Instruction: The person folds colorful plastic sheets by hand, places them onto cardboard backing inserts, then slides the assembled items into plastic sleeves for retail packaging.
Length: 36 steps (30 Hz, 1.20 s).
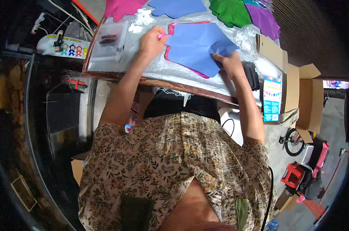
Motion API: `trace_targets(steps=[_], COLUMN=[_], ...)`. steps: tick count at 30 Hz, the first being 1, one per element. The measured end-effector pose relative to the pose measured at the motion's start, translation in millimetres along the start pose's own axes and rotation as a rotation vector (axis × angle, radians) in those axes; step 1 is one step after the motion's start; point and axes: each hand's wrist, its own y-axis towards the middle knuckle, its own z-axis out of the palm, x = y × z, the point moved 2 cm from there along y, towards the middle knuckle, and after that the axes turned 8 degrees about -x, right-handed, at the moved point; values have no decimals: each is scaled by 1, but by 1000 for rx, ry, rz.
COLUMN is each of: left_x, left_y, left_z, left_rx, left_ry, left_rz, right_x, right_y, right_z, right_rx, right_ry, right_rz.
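A blue cloth piece with a shiny pink layer showing along its edges lies spread on the table. My left hand is closed on a narrow pink edge of this cloth, at its notched left end. At the opposite end my right hand pinches a lifted, creased part of the cloth between thumb and fingers. The fingertips beneath the fabric are hidden.
Beyond the cloth lie white strings, pink cloth, another blue cloth, green cloth and purple cloth. A clear plastic box sits left. Right are a black case, printed package and open cardboard box.
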Motion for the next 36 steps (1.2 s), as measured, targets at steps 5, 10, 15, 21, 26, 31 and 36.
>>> trace_targets(steps=[5, 10, 15, 21, 26, 31, 36], left_x=[9, 1, -33, -105, -150, -149, -145], left_y=[-7, -8, 19, 80, 123, 135, 136], left_z=[-7, -8, -11, 61, 177, 227, 238], left_rx=[-7, 10, 77, 42, 207, 259, 193], left_ry=[-43, 5, 145, -11, -103, 5, -42], left_rz=[35, 107, 215, 712, 878, 934, 913], right_x=[43, 72, 17, 41, 22, 13, 11], right_y=[-19, -41, -42, -8, 59, 63, 57], right_z=[-13, 7, 19, -12, -64, -93, -105], right_rx=[17, -262, 163, 87, -31, 17, 48], right_ry=[-706, -1101, -1185, -1153, -1350, -1378, -1382], right_rz=[-17, -1037, -767, -826, -807, -625, -622])
